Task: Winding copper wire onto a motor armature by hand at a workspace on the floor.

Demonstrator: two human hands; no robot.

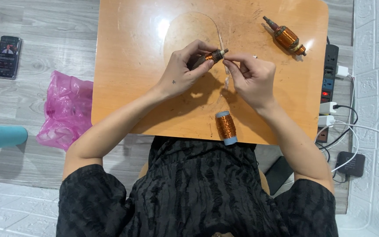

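Both bare forearms reach forward and angle inward, so the hands meet near the middle. The left hand (181, 72) is half curled, its fingers (198, 46) arched forward and pinched closed at the tips, thumb underneath. The right hand (252, 79) faces it, knuckles up, index finger and thumb pressed together, pointing left. The fingertips of the two hands are almost touching.

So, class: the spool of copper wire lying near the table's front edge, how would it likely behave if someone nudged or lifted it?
The spool of copper wire lies on its side, so a sideways nudge would probably roll it, perhaps off the table, since it sits at the edge. Packed tight with metal wire, it is likely heavy for its size. Its flanged ends should give fingers a fair hold.
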